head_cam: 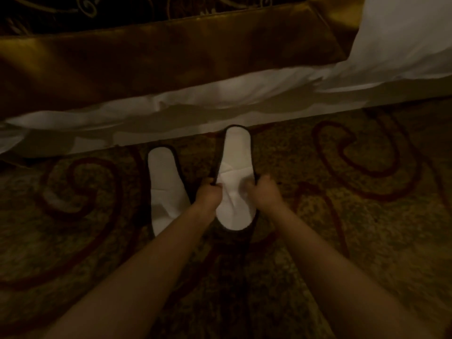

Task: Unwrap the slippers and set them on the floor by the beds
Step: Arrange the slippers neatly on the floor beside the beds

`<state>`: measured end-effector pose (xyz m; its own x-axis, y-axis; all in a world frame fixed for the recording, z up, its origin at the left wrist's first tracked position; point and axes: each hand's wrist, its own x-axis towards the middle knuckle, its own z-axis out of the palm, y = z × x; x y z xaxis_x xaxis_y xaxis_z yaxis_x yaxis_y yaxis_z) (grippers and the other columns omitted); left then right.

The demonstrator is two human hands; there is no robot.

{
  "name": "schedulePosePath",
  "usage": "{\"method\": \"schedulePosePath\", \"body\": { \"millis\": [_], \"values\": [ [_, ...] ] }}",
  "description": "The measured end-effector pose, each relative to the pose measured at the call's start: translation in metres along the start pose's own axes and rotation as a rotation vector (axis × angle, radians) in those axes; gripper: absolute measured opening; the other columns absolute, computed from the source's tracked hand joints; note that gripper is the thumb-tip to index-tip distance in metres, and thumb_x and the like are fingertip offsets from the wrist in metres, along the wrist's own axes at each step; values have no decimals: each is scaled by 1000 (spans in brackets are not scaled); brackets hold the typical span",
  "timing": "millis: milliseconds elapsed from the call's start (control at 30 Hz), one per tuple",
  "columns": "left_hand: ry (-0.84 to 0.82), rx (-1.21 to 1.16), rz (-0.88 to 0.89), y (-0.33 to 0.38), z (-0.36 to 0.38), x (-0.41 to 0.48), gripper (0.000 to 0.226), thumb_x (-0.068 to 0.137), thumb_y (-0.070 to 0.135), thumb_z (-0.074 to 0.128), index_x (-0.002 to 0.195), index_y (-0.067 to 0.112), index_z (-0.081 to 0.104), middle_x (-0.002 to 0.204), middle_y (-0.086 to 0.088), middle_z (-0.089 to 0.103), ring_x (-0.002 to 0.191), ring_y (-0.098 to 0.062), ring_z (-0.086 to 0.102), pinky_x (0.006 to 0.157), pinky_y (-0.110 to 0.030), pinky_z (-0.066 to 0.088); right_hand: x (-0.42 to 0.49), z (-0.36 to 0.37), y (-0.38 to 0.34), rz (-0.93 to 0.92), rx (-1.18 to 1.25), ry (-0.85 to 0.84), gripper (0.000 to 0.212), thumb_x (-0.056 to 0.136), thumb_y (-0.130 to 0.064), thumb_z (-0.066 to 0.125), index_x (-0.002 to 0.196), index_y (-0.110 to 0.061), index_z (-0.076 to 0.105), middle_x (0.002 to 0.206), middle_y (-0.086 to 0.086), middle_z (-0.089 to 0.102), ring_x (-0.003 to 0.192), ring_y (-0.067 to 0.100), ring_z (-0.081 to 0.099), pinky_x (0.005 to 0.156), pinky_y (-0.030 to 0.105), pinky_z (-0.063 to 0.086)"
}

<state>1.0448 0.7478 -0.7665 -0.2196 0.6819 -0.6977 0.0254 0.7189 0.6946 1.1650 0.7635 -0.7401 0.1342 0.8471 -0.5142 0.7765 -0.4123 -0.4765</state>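
Two white slippers with dark edging are on the patterned carpet beside the bed. The left slipper [166, 189] lies flat on the floor, untouched. The right slipper [236, 172] points its far end at the bed base. My left hand [208, 194] pinches its left edge and my right hand [265, 189] grips its right edge, both near the middle of the slipper. No wrapper is visible.
The bed [171, 111] runs across the top, with white sheets hanging over its side and a gold runner [159, 59] on it. A white pillow or duvet [401, 40] sits at the upper right. Carpet [354, 192] with red swirls spreads all around.
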Motion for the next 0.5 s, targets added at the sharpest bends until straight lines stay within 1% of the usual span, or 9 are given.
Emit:
{"method": "schedulePosePath", "body": {
  "millis": [67,167,200,267,333,367,400,467,500],
  "values": [
    [-6,-91,-54,-3,6,-2,45,98,14,40,142,8,35,141,-18,45,124,-36,47,106,-45,41,0,15,-5,-4,-2,-46,71,90,-42,51,139,1,24,144,22,35,129,38,39,102,41,38],
    [-62,-161,-104,-10,8,-7,42,98,6,34,140,3,38,139,-21,47,123,-38,48,107,-42,40,9,22,-3,-40,-104,-13,81,86,-42,58,145,-7,16,149,19,21,135,38,26,108,43,30],
    [-76,-115,-87,-13,7,-8,41,98,6,35,138,3,41,138,-20,49,122,-37,49,106,-40,41,13,22,-2,-44,-124,-20,83,85,-43,59,145,-7,15,150,18,19,136,38,23,109,42,29],
    [-64,114,10,-19,2,-11,37,96,11,41,131,6,50,130,-10,55,116,-31,53,98,-32,43,21,24,3,-43,-187,-47,85,85,-44,58,146,-9,12,152,18,15,138,37,19,112,41,28],
    [10,346,156,-22,-7,-15,23,94,14,44,111,9,58,114,-4,58,103,-26,55,83,-23,40,28,29,8,-47,-257,-66,82,87,-45,54,147,-10,9,154,17,11,140,37,14,114,41,25],
    [67,422,225,-23,-13,-16,16,93,14,44,100,8,57,113,-10,60,98,-26,54,80,-24,39,28,31,10,-44,-274,-57,81,88,-45,52,147,-11,9,154,16,11,140,37,13,114,41,23],
    [144,481,279,-24,-19,-15,15,93,13,43,97,6,55,115,-15,60,99,-28,53,84,-27,41,26,34,12,-51,-288,-24,80,88,-45,51,147,-11,9,153,17,12,139,37,15,113,42,23],
    [324,617,318,-27,-35,-11,31,91,15,45,119,4,52,127,-21,52,113,-33,47,100,-36,37,22,43,12,-133,-353,104,78,88,-47,49,146,-8,14,149,19,22,134,37,24,110,42,25],
    [406,697,303,-30,-43,-8,44,90,18,46,133,8,44,136,-20,45,121,-34,41,104,-39,32,19,47,11,-190,-390,163,80,87,-52,47,146,-7,15,148,21,25,133,37,27,109,43,25]
  ]
}}
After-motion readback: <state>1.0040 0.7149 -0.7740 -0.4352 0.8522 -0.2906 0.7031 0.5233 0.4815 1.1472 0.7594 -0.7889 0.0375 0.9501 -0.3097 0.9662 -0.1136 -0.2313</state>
